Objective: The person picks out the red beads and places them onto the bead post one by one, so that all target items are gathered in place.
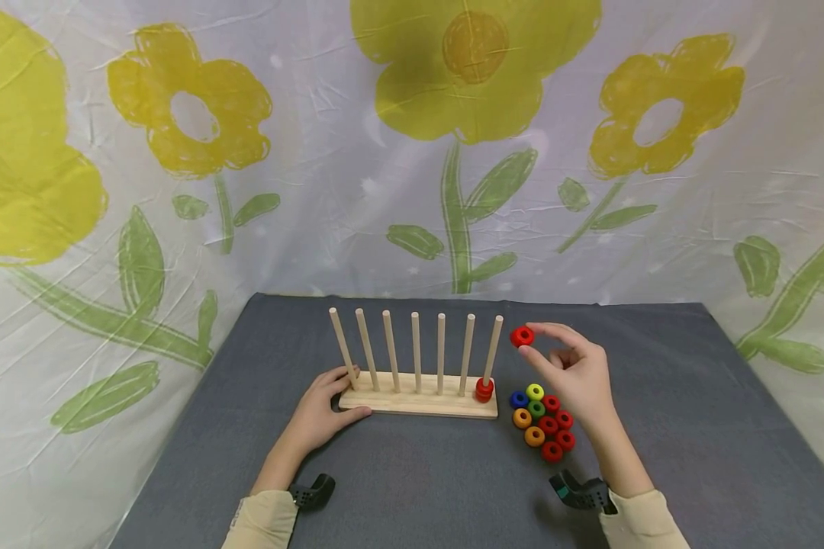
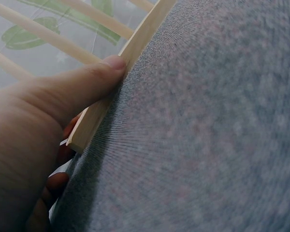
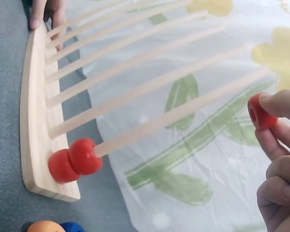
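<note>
A wooden peg stand (image 1: pixel 419 406) has several upright pegs in a row along its base. My left hand (image 1: pixel 320 412) holds its left end, thumb along the front edge and fingers behind. Between the thumb and fingertip of my right hand (image 1: pixel 577 370) is a red ring bead (image 1: pixel 522 336), its hole visible. That bead is in the air just right of the rightmost peg's top (image 1: pixel 499 319), apart from it. Two red beads (image 3: pixel 76 160) are stacked at the foot of this peg; the other pegs bear no beads.
Loose beads lie grouped on the grey cloth right of the stand: several red beads (image 1: pixel 552 451), two orange beads (image 1: pixel 534 436), a blue bead (image 1: pixel 519 399), a green bead (image 1: pixel 536 409) and a yellow bead (image 1: pixel 535 392). A flower-printed curtain (image 1: pixel 316 191) hangs behind the table (image 1: pixel 412 488).
</note>
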Action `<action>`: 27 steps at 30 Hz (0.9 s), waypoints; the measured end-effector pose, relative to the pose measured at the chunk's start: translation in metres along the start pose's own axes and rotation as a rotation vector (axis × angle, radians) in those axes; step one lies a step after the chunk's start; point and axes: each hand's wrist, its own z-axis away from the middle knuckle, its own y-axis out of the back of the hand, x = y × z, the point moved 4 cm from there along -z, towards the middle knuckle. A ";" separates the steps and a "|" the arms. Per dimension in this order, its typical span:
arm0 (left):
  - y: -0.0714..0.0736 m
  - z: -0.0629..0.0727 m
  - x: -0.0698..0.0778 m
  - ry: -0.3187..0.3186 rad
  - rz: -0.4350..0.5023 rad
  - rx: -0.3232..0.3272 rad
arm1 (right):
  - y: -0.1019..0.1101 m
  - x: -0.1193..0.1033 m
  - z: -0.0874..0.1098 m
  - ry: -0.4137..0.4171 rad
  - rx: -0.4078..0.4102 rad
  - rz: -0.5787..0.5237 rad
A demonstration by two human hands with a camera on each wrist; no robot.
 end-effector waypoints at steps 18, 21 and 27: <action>0.000 0.000 0.000 -0.004 0.010 0.000 | 0.001 -0.012 -0.010 0.067 0.021 -0.015; 0.000 0.000 0.001 -0.001 0.012 0.002 | 0.002 -0.014 -0.011 0.083 0.023 -0.018; 0.000 0.000 0.001 0.005 0.007 0.000 | 0.001 -0.015 -0.013 0.091 0.022 -0.023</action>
